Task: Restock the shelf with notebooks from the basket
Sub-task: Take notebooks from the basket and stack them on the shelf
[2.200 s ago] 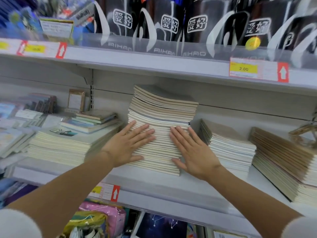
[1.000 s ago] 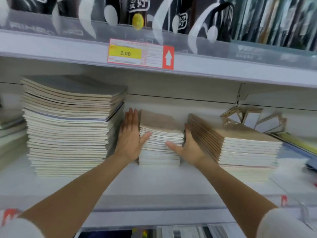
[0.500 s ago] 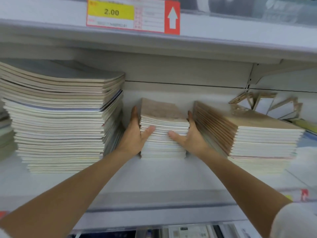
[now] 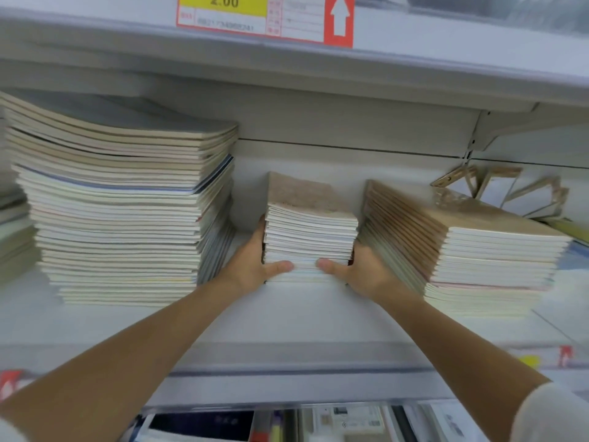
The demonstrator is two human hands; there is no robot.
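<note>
A small stack of brown-covered notebooks (image 4: pixel 310 231) stands on the white shelf (image 4: pixel 287 317), between a tall stack on the left and a wider one on the right. My left hand (image 4: pixel 255 260) grips the small stack's left side, with the thumb across its front low down. My right hand (image 4: pixel 360 269) grips its right side, thumb also pressed on the front. The fingers of both hands are hidden behind the stack. No basket is in view.
The tall stack of pale notebooks (image 4: pixel 127 199) is close on the left. The wider brown-covered stack (image 4: pixel 471 247) leans close on the right. The upper shelf edge carries a price tag (image 4: pixel 264 17). Folded brown items (image 4: pixel 503 193) lie at the back right. More goods sit below.
My hands moved from the tall stack to the small middle stack. Both slid lower along its sides and my thumbs closed in on its front. The view came nearer.
</note>
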